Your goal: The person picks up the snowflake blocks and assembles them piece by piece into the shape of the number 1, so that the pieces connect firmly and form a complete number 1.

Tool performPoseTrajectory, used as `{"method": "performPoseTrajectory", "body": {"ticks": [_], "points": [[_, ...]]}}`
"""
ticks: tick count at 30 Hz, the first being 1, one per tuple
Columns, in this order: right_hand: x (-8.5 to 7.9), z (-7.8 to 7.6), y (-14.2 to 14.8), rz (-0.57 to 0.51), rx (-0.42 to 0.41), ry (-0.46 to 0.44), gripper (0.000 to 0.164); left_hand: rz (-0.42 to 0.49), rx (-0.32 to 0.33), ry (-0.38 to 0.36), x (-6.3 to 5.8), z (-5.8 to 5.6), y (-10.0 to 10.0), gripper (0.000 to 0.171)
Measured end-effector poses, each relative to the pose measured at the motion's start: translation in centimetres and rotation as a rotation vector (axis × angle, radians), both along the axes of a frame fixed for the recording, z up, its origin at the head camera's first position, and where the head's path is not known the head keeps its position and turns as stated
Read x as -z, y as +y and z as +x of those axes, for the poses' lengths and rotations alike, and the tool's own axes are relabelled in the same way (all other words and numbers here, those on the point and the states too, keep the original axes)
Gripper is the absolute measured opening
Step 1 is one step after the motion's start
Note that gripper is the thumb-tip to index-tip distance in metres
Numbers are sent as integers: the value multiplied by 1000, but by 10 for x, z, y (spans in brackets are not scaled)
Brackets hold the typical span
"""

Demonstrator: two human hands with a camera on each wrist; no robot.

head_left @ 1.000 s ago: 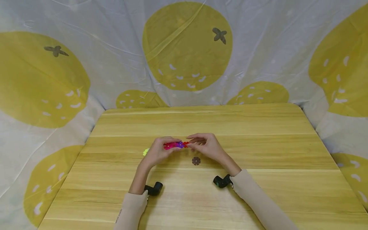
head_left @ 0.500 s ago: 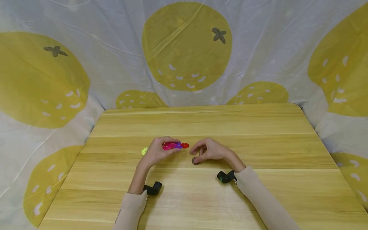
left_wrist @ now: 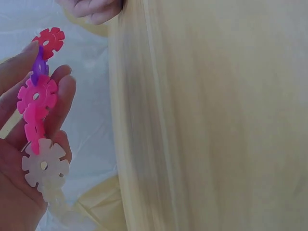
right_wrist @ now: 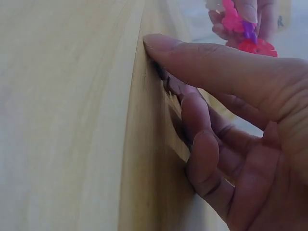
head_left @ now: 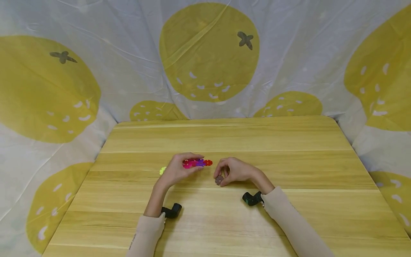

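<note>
A chain of interlocking snowflake discs (left_wrist: 37, 98) lies along my left hand (head_left: 179, 167), held between the thumb and fingers. In the left wrist view it runs from a red disc (left_wrist: 50, 42) through purple and pink ones to a whitish disc (left_wrist: 45, 166), with more pale pieces below. To the right of the chain, my right hand (head_left: 237, 169) pinches a brown snowflake disc (head_left: 219, 180) low at the tabletop. That disc is mostly hidden by the fingers in the right wrist view. A yellow-green disc (head_left: 162, 170) shows beside the left wrist; whether it joins the chain is hidden.
Both hands work over a wooden table (head_left: 273, 221). Black camera mounts (head_left: 173, 210) sit at both wrists. A pale curtain (head_left: 128, 71) with big yellow fruit prints hangs behind the table and along its sides.
My right hand has let go of the chain's red end, moved down toward me and taken hold of the brown disc. The left hand stays nearly still with the chain.
</note>
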State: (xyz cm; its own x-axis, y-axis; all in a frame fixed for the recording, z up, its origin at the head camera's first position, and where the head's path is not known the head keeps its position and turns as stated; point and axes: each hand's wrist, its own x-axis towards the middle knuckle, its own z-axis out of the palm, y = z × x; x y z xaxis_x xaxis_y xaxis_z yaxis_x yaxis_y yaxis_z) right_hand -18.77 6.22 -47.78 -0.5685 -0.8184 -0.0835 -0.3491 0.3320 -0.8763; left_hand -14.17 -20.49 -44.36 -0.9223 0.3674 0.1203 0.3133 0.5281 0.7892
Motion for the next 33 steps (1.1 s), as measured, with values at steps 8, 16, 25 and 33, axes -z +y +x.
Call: {"method": "performPoseTrajectory", "body": {"ticks": [8,16,25,33], "points": [[2,-1,-1,-17,17,-20,24,12,65,19,3,-2,0,35],[3,-2,0,-39,17,-25,23,4,57,-24,3,-2,0,29],[6,-4,0,-65,77,-63,19,27,30,-68,2,0,-1,30],[2,-7,7,-247,211,-282,31,11,1,-86,1,0,-1,34]]}}
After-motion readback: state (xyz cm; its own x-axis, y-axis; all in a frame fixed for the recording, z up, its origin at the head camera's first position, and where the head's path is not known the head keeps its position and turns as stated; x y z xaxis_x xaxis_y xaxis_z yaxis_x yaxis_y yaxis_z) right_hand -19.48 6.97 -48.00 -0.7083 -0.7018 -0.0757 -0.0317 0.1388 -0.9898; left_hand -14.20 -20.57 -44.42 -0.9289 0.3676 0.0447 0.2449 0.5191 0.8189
